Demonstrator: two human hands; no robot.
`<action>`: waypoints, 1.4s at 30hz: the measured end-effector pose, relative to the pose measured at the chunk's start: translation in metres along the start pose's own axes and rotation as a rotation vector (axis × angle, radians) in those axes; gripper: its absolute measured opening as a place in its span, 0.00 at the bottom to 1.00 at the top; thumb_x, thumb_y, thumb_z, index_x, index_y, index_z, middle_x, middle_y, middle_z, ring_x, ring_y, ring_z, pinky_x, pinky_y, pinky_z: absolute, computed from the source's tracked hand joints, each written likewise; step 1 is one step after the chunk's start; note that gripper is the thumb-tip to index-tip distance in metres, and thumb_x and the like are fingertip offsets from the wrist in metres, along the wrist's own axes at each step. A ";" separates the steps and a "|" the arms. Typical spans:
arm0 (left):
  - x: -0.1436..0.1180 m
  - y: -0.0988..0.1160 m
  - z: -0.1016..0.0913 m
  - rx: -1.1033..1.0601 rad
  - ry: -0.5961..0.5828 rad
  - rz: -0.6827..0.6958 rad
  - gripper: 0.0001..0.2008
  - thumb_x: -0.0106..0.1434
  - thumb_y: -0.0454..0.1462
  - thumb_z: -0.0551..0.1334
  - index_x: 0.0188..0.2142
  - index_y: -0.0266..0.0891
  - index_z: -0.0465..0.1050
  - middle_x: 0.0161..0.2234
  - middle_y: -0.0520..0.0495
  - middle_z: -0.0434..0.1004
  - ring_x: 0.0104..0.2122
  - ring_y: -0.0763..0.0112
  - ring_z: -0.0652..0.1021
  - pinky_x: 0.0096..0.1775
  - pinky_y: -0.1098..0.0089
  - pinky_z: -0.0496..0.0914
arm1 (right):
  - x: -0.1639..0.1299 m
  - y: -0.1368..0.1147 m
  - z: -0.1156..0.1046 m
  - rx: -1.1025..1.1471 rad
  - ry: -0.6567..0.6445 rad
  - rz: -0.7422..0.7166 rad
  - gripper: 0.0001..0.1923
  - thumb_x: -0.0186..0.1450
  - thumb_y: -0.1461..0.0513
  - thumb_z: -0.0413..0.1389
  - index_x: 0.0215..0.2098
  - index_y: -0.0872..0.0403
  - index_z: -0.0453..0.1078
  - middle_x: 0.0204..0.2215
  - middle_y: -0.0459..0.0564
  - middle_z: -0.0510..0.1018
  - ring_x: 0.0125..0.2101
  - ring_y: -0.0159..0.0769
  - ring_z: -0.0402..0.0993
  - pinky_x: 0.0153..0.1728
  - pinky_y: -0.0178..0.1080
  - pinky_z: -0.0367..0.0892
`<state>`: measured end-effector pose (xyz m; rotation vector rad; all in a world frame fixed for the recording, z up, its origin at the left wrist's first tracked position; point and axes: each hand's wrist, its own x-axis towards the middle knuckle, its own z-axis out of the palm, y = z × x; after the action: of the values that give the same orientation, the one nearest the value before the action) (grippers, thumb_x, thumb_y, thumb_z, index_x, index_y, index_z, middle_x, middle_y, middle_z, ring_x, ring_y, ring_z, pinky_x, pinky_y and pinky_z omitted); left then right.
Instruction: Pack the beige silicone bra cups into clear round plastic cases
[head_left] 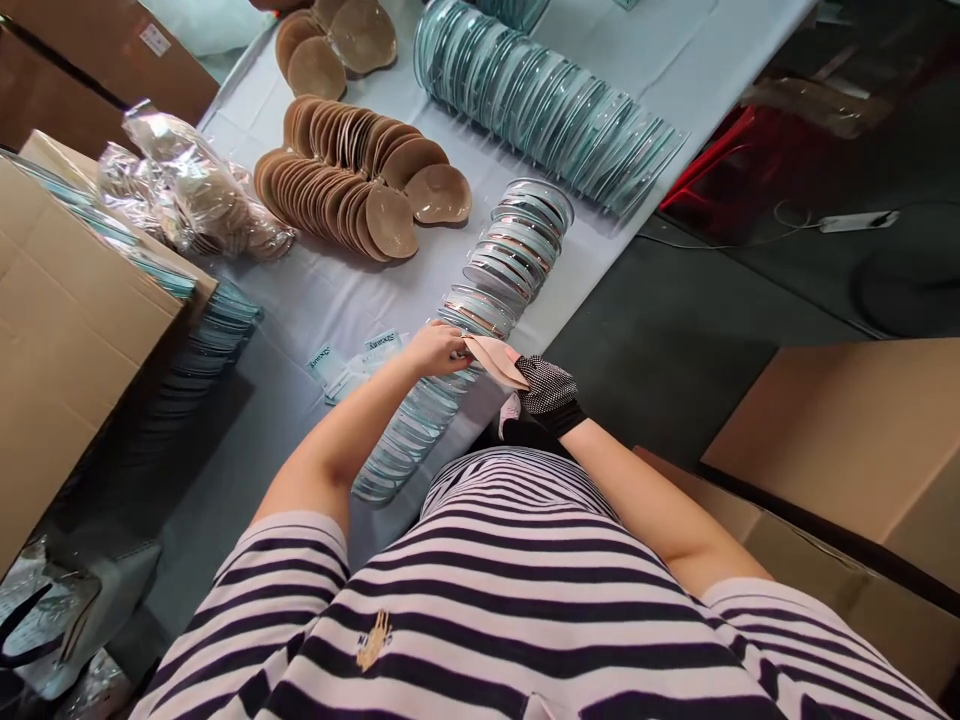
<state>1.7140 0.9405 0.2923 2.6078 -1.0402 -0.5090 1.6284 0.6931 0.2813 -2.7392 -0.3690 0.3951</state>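
Observation:
A beige stick-on bra (pixel 495 362) is stretched between my two hands at the table's front edge. My left hand (pixel 437 350), bare, pinches its left end with the fingertips closed. My right hand (pixel 549 385), in a black glove with white dots, grips the other end, the fingers partly hidden behind the cup. Right under and behind my hands runs a row of clear plastic cases (pixel 517 245), some with brownish contents showing. Its nearer part, more clear cases (pixel 412 430), passes below my left forearm.
Stacked brown bra cups (pixel 352 180) lie on the white-covered table (pixel 322 290), beside plastic-wrapped cups (pixel 202 190). A long row of clear teal cases (pixel 540 95) is at the back. Printed cards (pixel 326 368) lie left. Cardboard boxes (pixel 75 330) flank both sides; a red stool (pixel 712 165) is right.

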 end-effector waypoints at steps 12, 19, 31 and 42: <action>-0.018 0.008 0.024 -0.153 0.260 -0.573 0.19 0.50 0.45 0.71 0.37 0.41 0.69 0.67 0.35 0.53 0.63 0.43 0.64 0.54 0.50 0.67 | 0.000 -0.013 -0.013 0.042 -0.084 0.017 0.29 0.68 0.61 0.48 0.68 0.49 0.58 0.48 0.56 0.79 0.42 0.43 0.76 0.40 0.37 0.65; -0.022 0.010 0.034 -0.262 0.356 -0.557 0.39 0.47 0.42 0.73 0.54 0.42 0.57 0.63 0.34 0.60 0.61 0.49 0.68 0.55 0.54 0.69 | 0.046 -0.044 -0.018 0.051 -0.160 -0.052 0.24 0.70 0.60 0.47 0.63 0.52 0.61 0.50 0.58 0.79 0.44 0.44 0.77 0.40 0.40 0.67; -0.019 0.015 0.030 -0.223 0.324 -0.508 0.45 0.50 0.46 0.72 0.64 0.43 0.55 0.64 0.34 0.58 0.64 0.46 0.63 0.60 0.52 0.64 | 0.079 -0.036 0.015 0.025 -0.044 -0.111 0.26 0.73 0.50 0.44 0.57 0.60 0.68 0.48 0.62 0.78 0.45 0.46 0.74 0.42 0.40 0.61; -0.016 0.021 0.027 -0.240 0.291 -0.530 0.46 0.51 0.49 0.71 0.65 0.43 0.55 0.64 0.34 0.57 0.63 0.47 0.65 0.59 0.53 0.65 | 0.046 -0.014 0.033 0.053 -0.098 0.027 0.21 0.74 0.60 0.40 0.54 0.58 0.70 0.50 0.59 0.79 0.45 0.42 0.76 0.40 0.36 0.63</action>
<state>1.6786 0.9333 0.2797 2.6141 -0.1773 -0.3207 1.6579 0.7298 0.2468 -2.6820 -0.3423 0.5400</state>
